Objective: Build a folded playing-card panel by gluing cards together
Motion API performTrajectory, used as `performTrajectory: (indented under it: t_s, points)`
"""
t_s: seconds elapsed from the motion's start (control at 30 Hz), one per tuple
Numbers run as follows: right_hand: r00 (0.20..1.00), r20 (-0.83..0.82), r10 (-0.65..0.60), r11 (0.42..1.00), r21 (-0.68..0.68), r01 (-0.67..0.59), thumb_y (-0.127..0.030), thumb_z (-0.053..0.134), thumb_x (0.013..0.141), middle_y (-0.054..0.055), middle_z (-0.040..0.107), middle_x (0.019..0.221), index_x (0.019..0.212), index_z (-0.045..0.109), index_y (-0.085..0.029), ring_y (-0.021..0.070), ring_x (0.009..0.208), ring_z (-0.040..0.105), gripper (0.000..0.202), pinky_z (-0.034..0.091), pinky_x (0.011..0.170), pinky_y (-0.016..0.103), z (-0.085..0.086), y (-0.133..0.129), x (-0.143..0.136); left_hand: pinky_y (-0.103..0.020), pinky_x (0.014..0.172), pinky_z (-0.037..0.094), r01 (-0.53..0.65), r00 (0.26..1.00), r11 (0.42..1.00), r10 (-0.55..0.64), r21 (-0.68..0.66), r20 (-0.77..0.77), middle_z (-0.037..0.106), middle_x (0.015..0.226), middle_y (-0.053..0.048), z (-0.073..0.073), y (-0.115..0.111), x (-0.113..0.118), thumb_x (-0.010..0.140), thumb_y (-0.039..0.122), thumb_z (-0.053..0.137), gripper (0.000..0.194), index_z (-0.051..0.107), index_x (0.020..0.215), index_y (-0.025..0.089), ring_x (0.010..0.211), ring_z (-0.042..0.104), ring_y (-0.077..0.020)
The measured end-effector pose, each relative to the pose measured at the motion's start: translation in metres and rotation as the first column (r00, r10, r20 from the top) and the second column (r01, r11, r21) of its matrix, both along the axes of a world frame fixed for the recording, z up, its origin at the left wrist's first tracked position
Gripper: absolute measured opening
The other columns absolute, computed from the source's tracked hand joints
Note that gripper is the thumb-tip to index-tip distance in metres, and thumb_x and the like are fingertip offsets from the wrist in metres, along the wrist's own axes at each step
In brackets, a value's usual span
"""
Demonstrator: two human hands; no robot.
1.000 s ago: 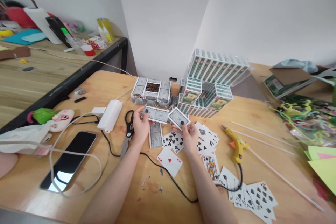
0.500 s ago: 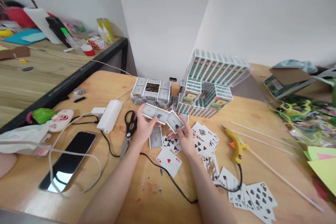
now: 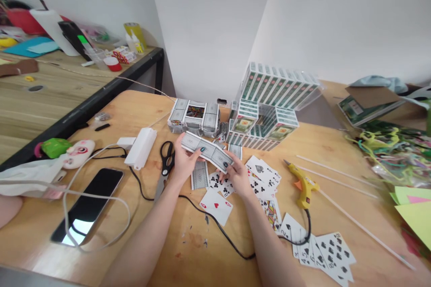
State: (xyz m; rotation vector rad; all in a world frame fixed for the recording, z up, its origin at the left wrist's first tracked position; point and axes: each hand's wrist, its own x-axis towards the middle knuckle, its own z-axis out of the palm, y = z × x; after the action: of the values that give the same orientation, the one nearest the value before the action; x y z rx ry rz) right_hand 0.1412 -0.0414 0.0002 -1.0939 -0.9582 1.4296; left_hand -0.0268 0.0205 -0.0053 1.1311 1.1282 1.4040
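Note:
A strip of grey-backed playing cards [image 3: 209, 151] is held up between both hands, backs upward. My left hand [image 3: 186, 158] pinches its left end, thumb on top. My right hand [image 3: 237, 174] grips the right end, its thumb on the last card. Beneath them lie a face-down card [image 3: 200, 176], some club cards and an ace of hearts [image 3: 216, 206]. Just behind stands a box built of cards [image 3: 194, 117] with an opening in its top. Face-up cards [image 3: 264, 172] are spread right of my right hand.
Black scissors [image 3: 165, 166], a white adapter [image 3: 140, 148] and a phone [image 3: 88, 206] lie left. Stacked card boxes [image 3: 279, 87] rise behind. A yellow glue gun [image 3: 305, 186], white sticks and fanned spades [image 3: 332, 255] are right. A black cable crosses the front.
The right-hand card, tilted apart before, now lies in line with the other cards as one strip. My right hand has shifted slightly and turned with it.

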Motion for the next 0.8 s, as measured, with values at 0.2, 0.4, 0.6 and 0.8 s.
performTrajectory:
  t_s: [0.2,0.4,0.6,0.8]
  points:
    - [1.0,-0.029,0.011,0.999,-0.034,-0.012,-0.031,0.054,0.078,-0.002,0.066,0.067,0.121,0.048,-0.024,0.0143,0.044,0.057,0.044,0.047,0.043,0.028,0.0029,-0.0002,0.0008,-0.027,0.045,0.056,0.027,0.999,1.0,-0.027,-0.006,0.03,0.056,0.102,-0.005,0.0015,0.0006,-0.0008,0.068,0.032,0.074,0.076,0.029,0.13,0.03,0.068,0.062,-0.0151]
    - [0.999,-0.051,0.001,0.999,-0.054,-0.004,-0.032,0.055,0.078,-0.002,0.066,0.066,0.121,0.047,-0.023,0.0133,0.043,0.055,0.045,0.046,0.043,0.027,0.0028,0.0003,0.0022,-0.028,0.045,0.056,0.034,0.998,0.999,-0.032,-0.041,0.055,0.058,0.102,-0.006,0.0032,-0.0001,0.0004,0.068,0.034,0.075,0.076,0.03,0.129,0.029,0.067,0.062,-0.0157]
    - [0.998,-0.057,0.017,1.0,-0.011,-0.018,-0.031,0.054,0.079,-0.003,0.066,0.066,0.123,0.045,-0.023,0.0138,0.044,0.056,0.046,0.047,0.044,0.028,0.0011,0.0,0.0016,-0.026,0.045,0.055,0.013,0.999,1.0,-0.013,-0.024,0.032,0.058,0.101,-0.005,0.0034,-0.0025,0.0014,0.068,0.032,0.075,0.075,0.031,0.129,0.029,0.067,0.062,-0.0147]
    - [1.0,-0.019,-0.001,1.0,-0.022,0.001,-0.032,0.055,0.078,-0.001,0.067,0.069,0.124,0.046,-0.023,0.0142,0.046,0.057,0.047,0.047,0.043,0.027,0.0023,0.0,-0.0005,-0.025,0.045,0.055,0.022,0.999,1.0,-0.022,-0.007,0.027,0.056,0.103,-0.005,0.0007,-0.0004,-0.0002,0.067,0.031,0.075,0.077,0.029,0.129,0.029,0.067,0.061,-0.0138]
